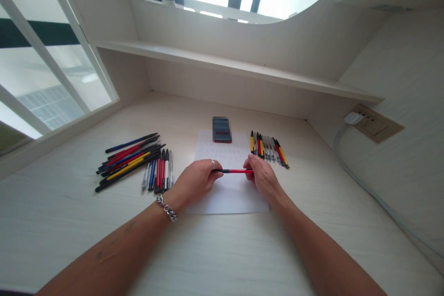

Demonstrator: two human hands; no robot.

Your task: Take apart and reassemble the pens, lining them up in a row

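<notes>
Between my two hands a red pen [239, 171] with a black end lies level above a white sheet of paper [225, 201]. My left hand [201, 176] pinches its black end, and my right hand [260, 173] grips the red end. Close to my left hand, several pens [161, 171] in clear, blue, red and white stand in a row on the desk. Beyond my right hand is another group of pens [267, 148], some yellow, red and black, some clear. Part of the paper is hidden under my hands.
A pile of longer pens [130, 162] lies at the left. Behind the paper sits a dark blurred box-like object [222, 129]. A shelf [236, 67] runs along the back. On the right wall, a charger [354, 118] is plugged in, its cable [367, 189] trailing down the desk's side.
</notes>
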